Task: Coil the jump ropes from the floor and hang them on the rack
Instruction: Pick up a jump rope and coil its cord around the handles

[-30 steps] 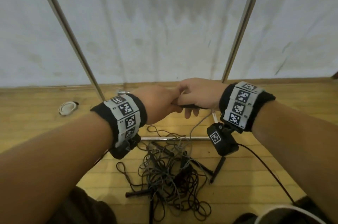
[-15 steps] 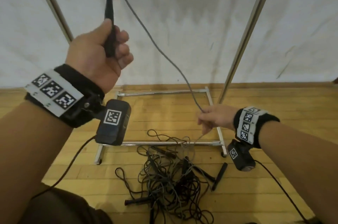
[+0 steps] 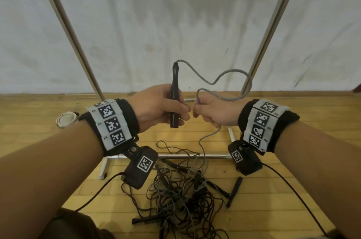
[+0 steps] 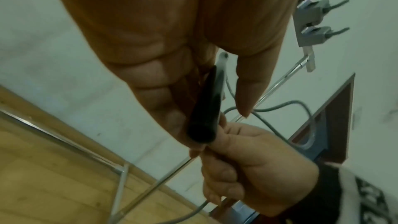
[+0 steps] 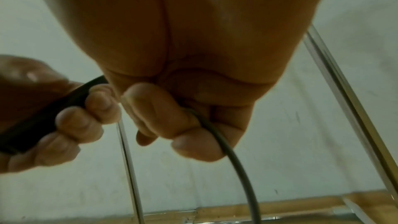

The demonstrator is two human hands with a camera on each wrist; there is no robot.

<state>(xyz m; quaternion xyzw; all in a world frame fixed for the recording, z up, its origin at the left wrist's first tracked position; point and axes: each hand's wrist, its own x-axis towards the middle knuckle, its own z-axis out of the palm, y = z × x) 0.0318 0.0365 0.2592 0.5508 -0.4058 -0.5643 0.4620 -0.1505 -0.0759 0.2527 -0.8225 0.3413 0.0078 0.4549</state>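
My left hand (image 3: 166, 106) grips a black jump-rope handle (image 3: 175, 90) upright at chest height; the same handle (image 4: 206, 106) fills the left wrist view. From the handle's top a grey cord (image 3: 224, 74) loops right and comes down into my right hand (image 3: 213, 111), which is curled round it close beside the left. That cord (image 5: 226, 142) runs under the right fingers (image 5: 193, 144) and hangs down to a tangled pile of jump ropes (image 3: 181, 195) on the wooden floor. The metal rack's two uprights (image 3: 72, 35) rise behind, with its base frame (image 3: 175, 155) on the floor.
A white coiled item (image 3: 65, 119) lies on the floor at the left by the wall. Loose black handles (image 3: 234, 190) stick out of the pile. Camera cables (image 3: 293, 195) trail from both wrists. A white wall (image 3: 175, 14) stands right behind the rack.
My left hand has come down from high on the left to the middle with the handle. The right hand has risen to meet it, so the taut cord now forms a slack loop.
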